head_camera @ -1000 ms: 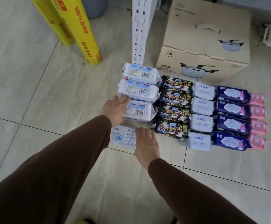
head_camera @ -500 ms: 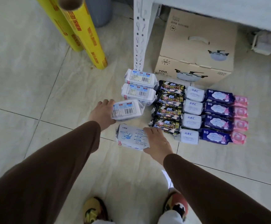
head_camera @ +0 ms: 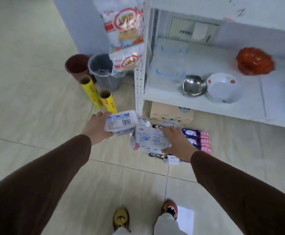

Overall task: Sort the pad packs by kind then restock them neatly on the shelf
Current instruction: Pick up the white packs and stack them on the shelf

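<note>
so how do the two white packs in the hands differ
The left hand grips its pack barcode side up; the right hand holds its pack with the blue drawing and print showing. The left pack sits higher and looks boxier; the right pack looks flatter and wider. Both are white, held off the floor.

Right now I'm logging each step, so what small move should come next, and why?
Probably carry both packs up and right, onto the bare shelf board: the left hand holds the barcode pack, the right hand holds the white pack, both lifted off the floor.
</note>
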The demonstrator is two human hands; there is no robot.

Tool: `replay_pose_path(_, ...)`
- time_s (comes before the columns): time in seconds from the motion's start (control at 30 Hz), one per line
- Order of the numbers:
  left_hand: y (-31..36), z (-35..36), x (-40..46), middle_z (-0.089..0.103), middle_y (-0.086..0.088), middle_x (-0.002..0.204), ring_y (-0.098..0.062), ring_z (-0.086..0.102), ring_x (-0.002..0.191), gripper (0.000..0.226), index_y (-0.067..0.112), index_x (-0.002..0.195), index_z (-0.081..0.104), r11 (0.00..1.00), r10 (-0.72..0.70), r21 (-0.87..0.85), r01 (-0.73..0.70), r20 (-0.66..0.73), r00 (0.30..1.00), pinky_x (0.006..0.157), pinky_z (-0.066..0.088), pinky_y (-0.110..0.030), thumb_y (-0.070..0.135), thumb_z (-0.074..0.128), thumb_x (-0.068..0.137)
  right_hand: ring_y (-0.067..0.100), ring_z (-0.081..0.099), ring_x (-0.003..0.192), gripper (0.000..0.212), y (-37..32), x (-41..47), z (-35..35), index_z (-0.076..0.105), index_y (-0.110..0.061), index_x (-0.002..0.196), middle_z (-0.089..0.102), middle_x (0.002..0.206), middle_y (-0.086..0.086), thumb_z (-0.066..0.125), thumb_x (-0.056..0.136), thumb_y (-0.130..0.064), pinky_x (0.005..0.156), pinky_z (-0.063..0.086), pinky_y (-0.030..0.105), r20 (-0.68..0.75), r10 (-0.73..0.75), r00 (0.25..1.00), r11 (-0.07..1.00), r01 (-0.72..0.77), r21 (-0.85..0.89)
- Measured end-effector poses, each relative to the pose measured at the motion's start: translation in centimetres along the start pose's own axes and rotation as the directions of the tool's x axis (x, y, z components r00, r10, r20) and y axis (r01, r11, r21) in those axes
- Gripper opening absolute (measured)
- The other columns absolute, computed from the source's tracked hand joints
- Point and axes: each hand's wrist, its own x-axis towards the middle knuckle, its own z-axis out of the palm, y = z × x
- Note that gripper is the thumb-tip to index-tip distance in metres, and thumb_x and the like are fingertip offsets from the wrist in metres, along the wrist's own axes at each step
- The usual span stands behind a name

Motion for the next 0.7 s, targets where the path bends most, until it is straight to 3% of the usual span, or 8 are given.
replay_pose_path(0.2,6.3,-13.4,-2.3,0.055,-0.008,0.127,-0.030,0.051,0.112,0.082,0.022,0.138,0.046,0.984,0.173,-0.018,-0.176,-0.119,0.978,0.089,0.045,-0.040,0.038,0.082,0.066,0.024,0.038,0.126,0.095,-3.3,-6.4,-15.1,0.036,-0.025,0.148,0.040,0.144,0.002,0.088,0.069,-0.034,0.109,0.034,0.038,-0.132,0.010,0.991,0.999,-0.004,0.042)
replay_pose_path(0.3,9.4,-18.3,-3.2,0.055,-0.008,0.133,-0.030,0.051,0.119,0.089,0.023,0.142,0.043,0.969,0.242,-0.003,-0.246,-0.159,0.957,0.097,0.045,-0.042,0.046,0.082,0.066,0.024,0.038,0.133,0.101,-3.9,-10.1,-20.8,0.032,-0.031,0.151,0.033,0.152,0.002,0.089,0.067,-0.036,0.114,0.032,0.040,-0.198,0.024,0.980,0.998,-0.011,0.067)
replay_pose_path(0.43,14.6,-22.8,-4.6,0.051,-0.006,0.136,-0.026,0.048,0.124,0.092,0.022,0.148,0.037,0.941,0.334,0.018,-0.337,-0.182,0.925,0.105,0.041,-0.044,0.049,0.082,0.072,0.023,0.045,0.123,0.093,-3.7,-15.4,-26.8,0.039,-0.026,0.147,0.044,0.137,0.003,0.089,0.069,-0.030,0.100,0.035,0.030,-0.267,0.080,0.960,0.994,-0.059,0.087)
replay_pose_path(0.6,22.6,-26.3,-4.1,0.051,-0.002,0.127,-0.022,0.049,0.117,0.087,0.025,0.141,0.042,0.901,0.426,0.011,-0.433,-0.212,0.880,0.100,0.043,-0.043,0.050,0.083,0.069,0.019,0.046,0.112,0.089,-0.6,-20.9,-33.0,0.040,-0.026,0.146,0.044,0.128,-0.002,0.088,0.071,-0.027,0.089,0.043,0.031,-0.349,0.121,0.929,0.988,-0.080,0.131)
replay_pose_path(0.7,28.6,-27.6,-3.3,0.051,0.001,0.119,-0.019,0.051,0.110,0.083,0.027,0.139,0.044,0.875,0.476,0.036,-0.483,-0.246,0.844,0.096,0.045,-0.042,0.049,0.083,0.070,0.018,0.049,0.114,0.083,3.1,-23.2,-36.9,0.044,-0.026,0.142,0.048,0.125,-0.006,0.087,0.072,-0.029,0.093,0.042,0.032,-0.401,0.111,0.909,0.988,-0.057,0.144)
